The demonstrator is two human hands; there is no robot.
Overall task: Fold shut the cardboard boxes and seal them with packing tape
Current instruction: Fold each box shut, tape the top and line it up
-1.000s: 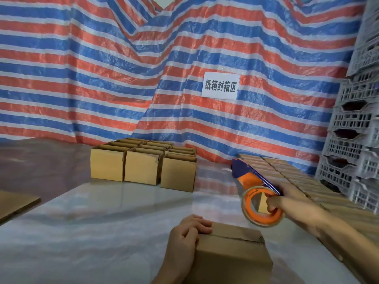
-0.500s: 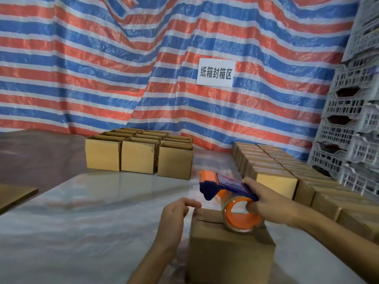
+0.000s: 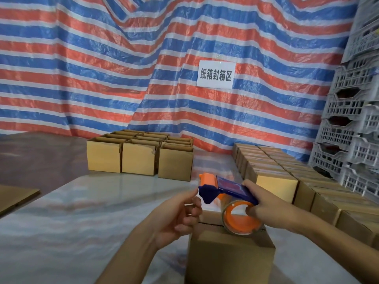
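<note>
A small cardboard box [image 3: 229, 255] stands on the table at the bottom centre, its top flaps folded down and a seam showing. My right hand [image 3: 266, 203] grips a blue and orange tape dispenser [image 3: 227, 187], whose orange roll of clear tape [image 3: 241, 221] rests on the box top. My left hand [image 3: 176, 214] hovers at the box's far left corner, just under the dispenser's blue head. Its fingers are curled and pinch the end of a clear tape strip [image 3: 212, 208] hanging from the head.
Several open-topped boxes [image 3: 139, 158] stand grouped at the back centre of the glossy table [image 3: 92, 212]. Rows of closed boxes [image 3: 276, 181] run along the right. Grey plastic crates [image 3: 352, 140] are stacked at far right. Flat cardboard [image 3: 14, 197] lies at left, a striped tarp behind.
My right hand brought the dispenser from the air at right down onto the box top. My left hand left the box's top and rose to the dispenser's head.
</note>
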